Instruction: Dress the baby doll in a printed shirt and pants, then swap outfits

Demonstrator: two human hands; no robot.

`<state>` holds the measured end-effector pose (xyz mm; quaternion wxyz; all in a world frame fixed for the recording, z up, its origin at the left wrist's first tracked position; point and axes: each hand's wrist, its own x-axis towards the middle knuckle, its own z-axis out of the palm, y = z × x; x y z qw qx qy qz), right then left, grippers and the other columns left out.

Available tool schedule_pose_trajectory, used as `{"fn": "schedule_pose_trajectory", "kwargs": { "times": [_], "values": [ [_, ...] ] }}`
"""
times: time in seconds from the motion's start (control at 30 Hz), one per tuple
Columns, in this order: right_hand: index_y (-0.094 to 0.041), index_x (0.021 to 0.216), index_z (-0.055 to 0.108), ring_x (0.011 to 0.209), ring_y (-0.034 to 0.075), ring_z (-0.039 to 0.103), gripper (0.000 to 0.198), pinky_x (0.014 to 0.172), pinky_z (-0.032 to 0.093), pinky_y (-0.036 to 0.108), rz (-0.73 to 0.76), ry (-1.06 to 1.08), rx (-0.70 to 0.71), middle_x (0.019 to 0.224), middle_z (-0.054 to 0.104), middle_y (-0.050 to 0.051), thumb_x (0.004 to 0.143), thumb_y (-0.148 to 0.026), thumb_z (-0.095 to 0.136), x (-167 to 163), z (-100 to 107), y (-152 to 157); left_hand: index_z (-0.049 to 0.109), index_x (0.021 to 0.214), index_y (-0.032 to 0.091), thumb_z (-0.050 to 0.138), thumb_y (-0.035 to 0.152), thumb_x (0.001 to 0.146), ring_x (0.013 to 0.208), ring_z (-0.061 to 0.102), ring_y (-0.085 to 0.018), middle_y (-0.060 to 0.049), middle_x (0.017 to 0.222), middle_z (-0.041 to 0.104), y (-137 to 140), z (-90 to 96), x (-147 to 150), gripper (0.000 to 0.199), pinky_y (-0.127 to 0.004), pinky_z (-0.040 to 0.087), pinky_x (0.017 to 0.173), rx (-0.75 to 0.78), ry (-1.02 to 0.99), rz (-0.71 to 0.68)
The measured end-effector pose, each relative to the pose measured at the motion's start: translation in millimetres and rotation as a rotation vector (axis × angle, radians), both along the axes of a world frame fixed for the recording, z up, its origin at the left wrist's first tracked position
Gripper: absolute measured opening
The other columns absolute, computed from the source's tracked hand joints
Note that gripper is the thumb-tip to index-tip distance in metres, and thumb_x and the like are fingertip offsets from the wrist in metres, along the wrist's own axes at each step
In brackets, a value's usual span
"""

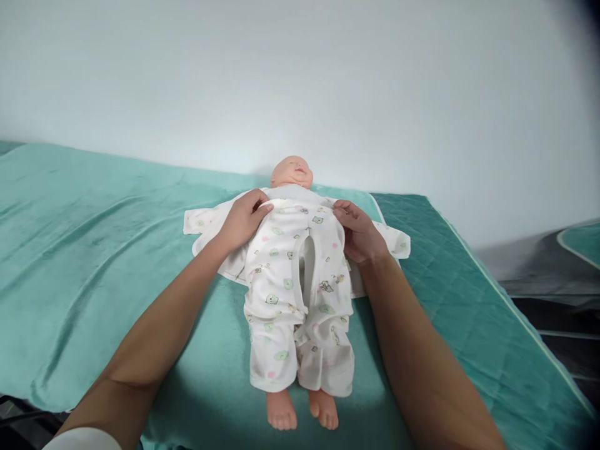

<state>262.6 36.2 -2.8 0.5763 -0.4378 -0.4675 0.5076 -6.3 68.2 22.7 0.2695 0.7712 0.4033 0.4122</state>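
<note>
A baby doll (291,172) lies on its back, head toward the wall and bare feet toward me. White printed baby trousers (276,275) cover its legs and reach up to the chest, with an open slit at the crotch. Under its body a matching baby shirt (206,220) lies spread, one sleeve out to each side. My left hand (246,217) pinches the waistband at its left end, thumb and fingers closed on the cloth. At the other end of the waistband my right hand (359,231) grips the edge with bent fingers.
A smooth turquoise sheet (117,250) with folds covers the bed on the left and beneath the doll. On the right, a quilted green mattress cover (473,312) shows. A pale wall (300,81) stands behind, and another green-covered bed (584,242) is at the far right.
</note>
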Motion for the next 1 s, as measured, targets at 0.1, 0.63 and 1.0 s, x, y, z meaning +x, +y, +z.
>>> {"fn": "schedule_pose_trajectory", "kwargs": {
  "times": [0.1, 0.63, 1.0],
  "values": [
    [-0.027, 0.094, 0.064, 0.079, 0.016, 0.062, 0.033, 0.071, 0.049, 0.029, 0.066, -0.127, 0.041, 0.093, 0.067, 0.000, 0.069, -0.039, 0.083, 1.6, 2.3, -3.1, 0.048, 0.083, 0.021, 0.050, 0.029, 0.096, 0.087, 0.051, -0.018, -0.003, 0.091, 0.056, 0.6, -7.5, 8.2, 0.015, -0.030, 0.039, 0.080, 0.138, 0.057, 0.068],
    [-0.024, 0.085, 0.060, 0.073, 0.017, 0.050, 0.022, 0.070, 0.042, 0.031, -0.190, -0.511, 0.169, 0.080, 0.058, 0.000, 0.080, -0.045, 0.064, -19.4, -3.3, 22.5, 0.042, 0.083, 0.022, 0.049, 0.028, 0.097, 0.073, 0.045, -0.015, 0.003, 0.075, 0.047, 29.3, -8.6, 14.2, 0.016, -0.028, 0.033, 0.069, -0.226, 0.016, 0.179],
    [-0.022, 0.082, 0.061, 0.086, 0.021, 0.059, 0.018, 0.088, 0.045, 0.038, -0.364, -0.603, 0.187, 0.086, 0.067, 0.003, 0.077, -0.039, 0.062, -17.8, -12.8, 36.4, 0.045, 0.082, 0.022, 0.053, 0.028, 0.094, 0.068, 0.046, -0.015, 0.003, 0.071, 0.049, 27.2, -10.4, 20.9, 0.015, -0.028, 0.033, 0.066, -0.255, 0.012, 0.281]
  ]
}}
